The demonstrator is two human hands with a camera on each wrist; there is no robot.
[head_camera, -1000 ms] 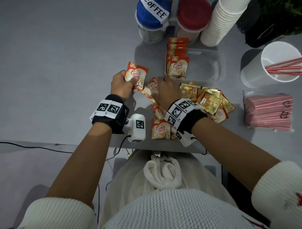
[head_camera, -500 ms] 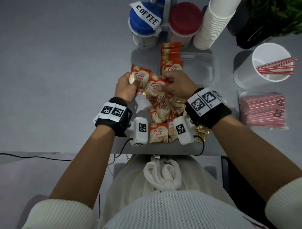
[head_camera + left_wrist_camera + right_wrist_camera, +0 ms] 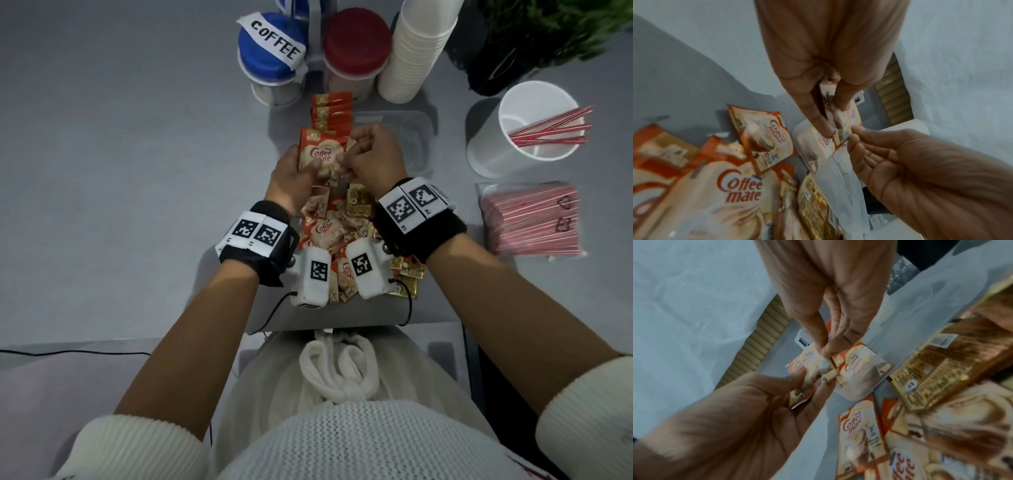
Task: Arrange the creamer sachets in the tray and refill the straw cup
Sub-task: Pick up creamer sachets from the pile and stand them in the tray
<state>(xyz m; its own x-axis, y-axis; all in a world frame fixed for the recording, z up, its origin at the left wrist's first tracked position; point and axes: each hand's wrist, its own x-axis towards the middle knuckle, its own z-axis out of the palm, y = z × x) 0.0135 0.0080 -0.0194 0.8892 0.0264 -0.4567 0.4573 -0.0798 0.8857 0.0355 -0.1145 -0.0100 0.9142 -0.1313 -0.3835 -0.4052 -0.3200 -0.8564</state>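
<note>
My left hand (image 3: 299, 173) grips a small stack of orange-and-cream Coffee mate creamer sachets (image 3: 320, 154), thumb across the front. My right hand (image 3: 363, 156) pinches the right edge of the same stack. The left wrist view shows my left hand (image 3: 833, 118) pinching the held sachets (image 3: 840, 129). In the right wrist view my right hand (image 3: 826, 353) pinches their lower corner (image 3: 827, 368). They hover at the near left end of the clear tray (image 3: 416, 137), where a row of sachets (image 3: 331, 109) stands. Loose sachets (image 3: 337, 229) lie piled under my wrists. The white straw cup (image 3: 496, 150) at right holds a few striped straws (image 3: 551, 132).
A bag of red-and-white straws (image 3: 531, 219) lies right of the pile. Behind the tray stand a blue-lidded jar labelled COFFEE (image 3: 270, 58), a red-lidded jar (image 3: 356, 44) and a stack of white paper cups (image 3: 421, 48). A dark plant pot (image 3: 507, 58) sits at the back right.
My right hand lifted a sachet out of the pile and brought it against the one in my left hand. Both hands have moved forward to the tray's near end.
</note>
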